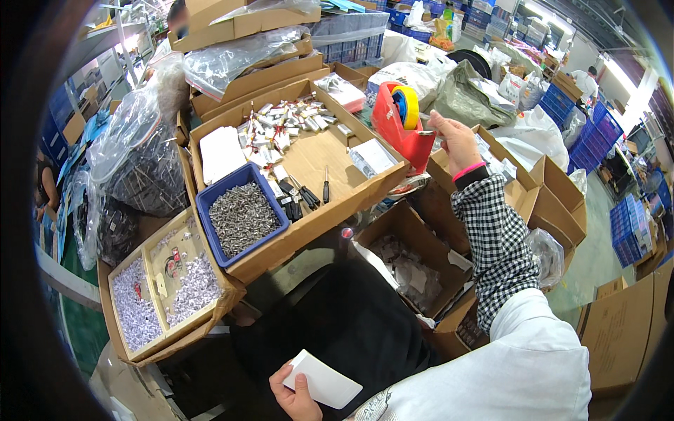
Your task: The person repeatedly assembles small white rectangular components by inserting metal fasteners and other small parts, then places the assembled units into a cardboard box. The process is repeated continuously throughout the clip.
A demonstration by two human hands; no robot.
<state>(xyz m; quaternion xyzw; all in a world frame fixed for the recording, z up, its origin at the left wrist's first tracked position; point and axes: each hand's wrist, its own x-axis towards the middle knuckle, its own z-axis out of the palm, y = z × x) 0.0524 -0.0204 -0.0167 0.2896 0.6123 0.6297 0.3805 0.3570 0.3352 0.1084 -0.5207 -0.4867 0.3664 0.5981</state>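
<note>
Low in the head view, my left hand (295,398) grips a smooth, flat white rectangular piece (324,379) with rounded corners, thumb on top, above my dark-clothed lap. My right hand (458,144) reaches out to a red tape dispenser (399,126) holding a yellow-rimmed roll (406,107). Its thumb and fingers are pinched together right by the dispenser's cutting end; what lies between them is too small to tell. The dispenser stands at the right edge of a cardboard tray (316,158), which carries small silvery battery-like parts with red wires (281,126).
A blue bin of screws (244,217) and several screwdrivers (326,186) sit at the tray's near side. A wooden box of small white parts (184,288) stands at left. Between tray and right arm is an open carton (411,245) with plastic bags.
</note>
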